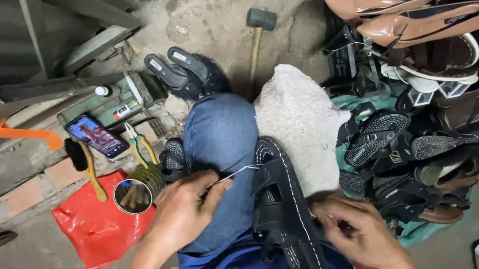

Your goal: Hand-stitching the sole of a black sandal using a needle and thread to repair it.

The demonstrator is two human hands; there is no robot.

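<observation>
Black sandal (281,210) with white edge stitching lying lengthwise across the lap, between a blue-jeaned knee (218,137) on the left and a pale rough cloth (301,126) on the right. Left hand (184,209) closed in a pinch on a thin white thread (241,170), drawn taut from the fingertips over to the sandal's far strap. Right hand (356,233) curled against the sandal's near right edge, fingers bent inward and touching the sole; blurred, so hard to tell whether anything small sits between the fingers.

On the floor to the left: a round open tin (134,196) just beside the left hand, resting at the edge of a red plastic bag (94,230); a wooden-handled brush (84,165); green-handled pliers (141,145); a smartphone (96,136) with a lit screen leaning on a green box (116,102). Farther off, a pair of black slip-ons (187,73) and a rubber mallet (257,41) on the concrete. On the right, a heap of shoes (423,65), tan and red heels on top, dark sandals below.
</observation>
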